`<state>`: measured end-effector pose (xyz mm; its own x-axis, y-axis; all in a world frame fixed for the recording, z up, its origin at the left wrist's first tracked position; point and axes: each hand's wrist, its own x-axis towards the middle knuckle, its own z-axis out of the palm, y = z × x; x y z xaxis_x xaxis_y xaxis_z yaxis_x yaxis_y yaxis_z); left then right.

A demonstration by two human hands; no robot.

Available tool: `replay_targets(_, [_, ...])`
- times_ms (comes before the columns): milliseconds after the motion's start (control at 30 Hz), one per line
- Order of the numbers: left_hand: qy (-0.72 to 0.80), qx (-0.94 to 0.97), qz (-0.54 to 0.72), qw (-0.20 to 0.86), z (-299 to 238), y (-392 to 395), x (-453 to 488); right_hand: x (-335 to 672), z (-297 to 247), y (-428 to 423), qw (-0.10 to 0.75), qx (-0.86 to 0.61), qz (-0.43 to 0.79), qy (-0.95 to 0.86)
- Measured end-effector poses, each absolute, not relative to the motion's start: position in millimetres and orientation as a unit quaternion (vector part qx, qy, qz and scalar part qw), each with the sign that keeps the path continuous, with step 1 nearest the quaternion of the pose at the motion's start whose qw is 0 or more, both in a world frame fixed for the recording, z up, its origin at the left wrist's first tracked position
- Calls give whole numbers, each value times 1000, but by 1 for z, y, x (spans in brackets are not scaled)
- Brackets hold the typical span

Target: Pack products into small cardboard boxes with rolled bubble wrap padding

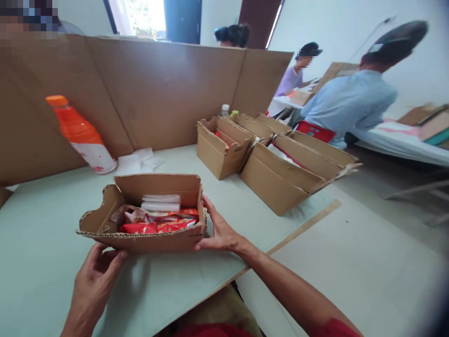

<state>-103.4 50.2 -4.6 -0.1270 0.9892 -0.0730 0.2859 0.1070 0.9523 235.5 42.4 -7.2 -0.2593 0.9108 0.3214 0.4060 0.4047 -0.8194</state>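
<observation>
A small open cardboard box (105,217) sits on the pale green table (38,243) in front of me. Inside lie red snack packets (157,223) and white folded packets (160,203). My right hand (218,229) presses against the box's right end, fingers spread along the side and thumb at the front corner. My left hand (94,277) is at the box's front left underside, fingers curled up toward the bottom edge.
An orange bottle (79,133) leans against the cardboard partition (157,89) at back left, beside white tissue (138,161). Two larger open cardboard boxes (217,150) (280,180) stand at back right. Other people sit beyond at another table (396,138).
</observation>
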Motion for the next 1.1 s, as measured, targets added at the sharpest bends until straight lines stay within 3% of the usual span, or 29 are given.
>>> replay_targets(300, [406, 601, 408, 554, -9, 76, 52, 322, -25, -62, 526, -650, 118, -536])
replay_targets(533, [246, 671, 304, 630, -26, 60, 166, 347, -28, -73, 542, -715, 24, -441])
replay_targets(1100, [254, 694, 314, 597, -46, 77, 184, 365, -50, -75, 540, -696, -13, -472])
